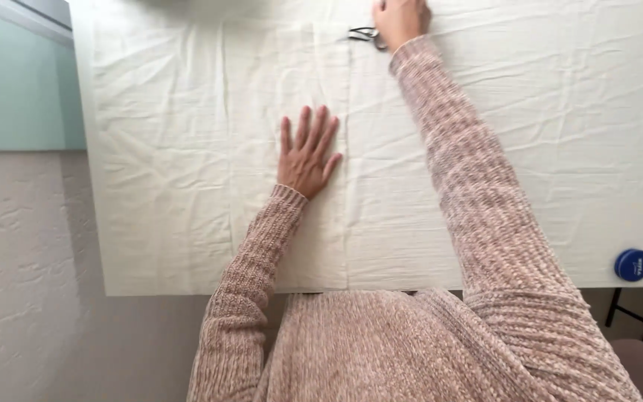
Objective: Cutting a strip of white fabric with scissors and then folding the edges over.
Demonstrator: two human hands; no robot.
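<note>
While hands press cloth, a round blue tin sits right.

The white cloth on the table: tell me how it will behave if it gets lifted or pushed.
The white cloth is probably floppy: it lies flat, full of fine wrinkles. It likely slides and bunches when pushed, which may be why the left hand rests spread flat on it. It looks thin, so probably light; the right hand holds scissors.

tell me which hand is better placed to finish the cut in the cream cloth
Right hand: it grips the metal scissors at the cut's far end. Left hand lies flat on the cream cloth, beside the cut line.
</note>
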